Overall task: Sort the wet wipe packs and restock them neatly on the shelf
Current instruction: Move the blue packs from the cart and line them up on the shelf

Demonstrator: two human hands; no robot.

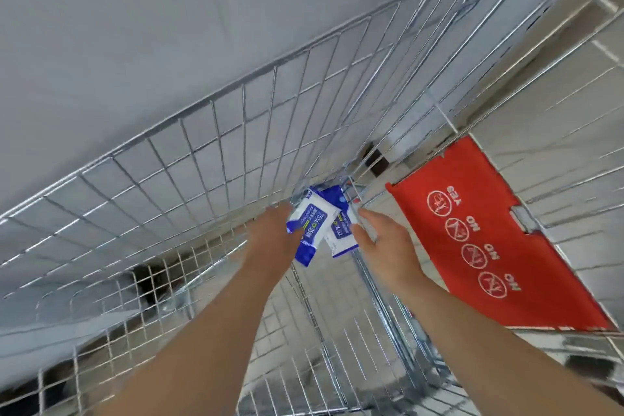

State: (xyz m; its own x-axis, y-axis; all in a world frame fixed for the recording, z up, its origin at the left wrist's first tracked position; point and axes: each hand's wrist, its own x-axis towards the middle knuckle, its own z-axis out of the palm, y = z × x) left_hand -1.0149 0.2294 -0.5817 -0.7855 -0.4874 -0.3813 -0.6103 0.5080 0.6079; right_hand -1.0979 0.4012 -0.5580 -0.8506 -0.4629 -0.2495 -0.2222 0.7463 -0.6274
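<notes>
**Wire cart, both hands on wipe packs**

Steel-wire shopping cart (236,152) fills the view, seen from above at a strong tilt. Both bare forearms reach down into its far corner.

Left hand (270,233): back of the hand faces the camera and the fingers are hidden behind the first wipe pack (312,223). The hand is closed round the pack's left side. The pack has a white face and blue ends, with "75%" print that reads upside down from here. It is held clear of the cart floor with its long axis tilted.

Right hand (385,246): thumb and fingertips pinch the right edge of the second wipe pack (341,236), which has the same white and blue design. Motion blur there, so exact finger placement can't be told.

The packs overlap, the first in front of the second. Both sit just beside the corner where the cart's mesh walls meet. A blue end shows above the second pack, and it is unclear whether that belongs to it or to another pack.

Red plastic flap (489,240) sits right of the right hand, lying against the cart wires. It carries white round icons labelled YES and NO.

Pale tiled floor (557,84) shows through the mesh. Flat grey surface (118,27) lies beyond the cart's left wall.
</notes>
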